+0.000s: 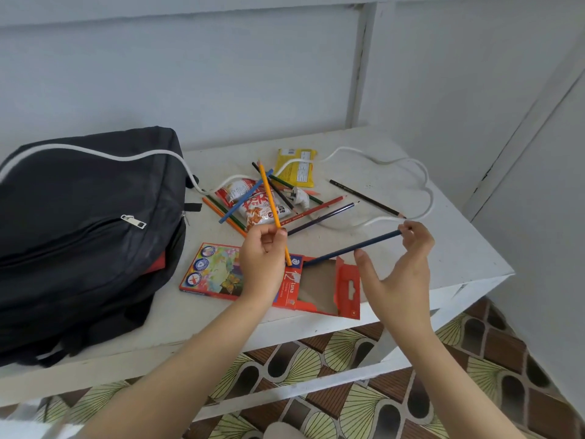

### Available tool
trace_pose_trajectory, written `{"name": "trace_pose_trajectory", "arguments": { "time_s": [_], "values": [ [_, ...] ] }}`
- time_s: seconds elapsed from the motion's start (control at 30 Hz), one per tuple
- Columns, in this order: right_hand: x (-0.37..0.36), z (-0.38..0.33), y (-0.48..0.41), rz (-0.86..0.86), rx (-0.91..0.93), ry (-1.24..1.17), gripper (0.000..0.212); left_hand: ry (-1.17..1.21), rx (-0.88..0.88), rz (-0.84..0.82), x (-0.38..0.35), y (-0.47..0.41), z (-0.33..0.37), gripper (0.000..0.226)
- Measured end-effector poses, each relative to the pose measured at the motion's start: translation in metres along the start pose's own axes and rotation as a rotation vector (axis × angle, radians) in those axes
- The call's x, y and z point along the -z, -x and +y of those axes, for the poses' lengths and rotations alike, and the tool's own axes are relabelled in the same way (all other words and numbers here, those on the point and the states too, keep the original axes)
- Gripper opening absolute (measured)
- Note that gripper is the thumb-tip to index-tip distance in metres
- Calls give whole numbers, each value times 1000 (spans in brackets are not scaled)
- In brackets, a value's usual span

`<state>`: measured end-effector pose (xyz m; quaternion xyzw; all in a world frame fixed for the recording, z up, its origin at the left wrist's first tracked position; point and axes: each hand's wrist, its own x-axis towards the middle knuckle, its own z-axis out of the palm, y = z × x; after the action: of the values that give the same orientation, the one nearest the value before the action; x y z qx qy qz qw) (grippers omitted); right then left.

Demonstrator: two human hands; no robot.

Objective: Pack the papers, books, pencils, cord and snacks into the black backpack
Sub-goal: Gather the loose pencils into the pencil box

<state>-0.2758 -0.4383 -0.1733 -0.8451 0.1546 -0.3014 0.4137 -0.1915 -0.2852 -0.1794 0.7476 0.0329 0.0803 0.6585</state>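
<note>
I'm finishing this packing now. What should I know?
Left hand grips a yellow pencil. Right hand pinches a blue pencil, its tip at the open pencil box.
Loose pencils, two snack packets and the white cord lie on the table; the cord also drapes over the black backpack.
Papers, books: not in sight.
Done: none of these packed.
Left: box the pencils, pack everything.

The blue pencil (335, 253) ends, seemingly, inside the pencil box (215, 270); the backpack (79, 201) is cropped left.
</note>
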Motion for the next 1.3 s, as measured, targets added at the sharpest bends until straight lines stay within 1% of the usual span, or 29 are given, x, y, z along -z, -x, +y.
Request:
{"name": "trace_pose_trajectory", "arguments": {
  "time_s": [0.03, 0.13, 0.17, 0.2, 0.23, 0.27, 0.43, 0.53, 0.6, 0.7, 0.83, 0.9, 1.07, 1.17, 1.3],
  "values": [
    [2, -3, 2, -38, -14, 17, 81, 1, -9, 37, -2, 1, 1, 11],
    [6, -15, 11, -190, -67, 91, 124, 35, -13, 135, -9, 5, 4, 2],
    [5, -16, 14, -219, -62, 123, 133, 59, -6, 159, -11, 6, 4, 2],
    [3, -16, 16, -228, -48, 156, 137, 82, 2, 180, -13, 7, 5, 2],
    [1, -14, 17, -219, -35, 187, 137, 98, 8, 197, -14, 8, 5, 2],
    [-1, -11, 17, -196, -27, 216, 133, 108, 11, 208, -15, 8, 5, 3],
    [-7, 4, 11, -36, -12, 266, 94, 141, 17, 177, -14, 12, 8, 4],
    [-9, 12, 3, 1, -20, 289, 86, 86, -15, 85, -10, 11, 6, 3],
    [-10, 16, -5, -27, -43, 336, 87, 35, -61, 8, -8, 9, 4, 5],
    [-10, 19, -12, -89, -69, 418, 85, 4, -112, -63, -4, 5, 4, 14],
    [-10, 22, -14, -154, -83, 504, 79, 67, -100, -109, -3, 3, 6, 21],
    [-10, 24, -15, -195, -85, 551, 73, 76, -121, -124, -5, 3, 9, 23],
    [-14, 27, -13, -293, -25, 626, 48, -63, -263, -180, -12, -2, 15, 15],
    [-17, 26, -13, -311, 24, 619, 43, -155, -373, -196, -16, -10, 18, 14],
    [-19, 26, -13, -302, 54, 627, 40, -248, -469, -282, -21, -16, 20, 15]
  ]
}}
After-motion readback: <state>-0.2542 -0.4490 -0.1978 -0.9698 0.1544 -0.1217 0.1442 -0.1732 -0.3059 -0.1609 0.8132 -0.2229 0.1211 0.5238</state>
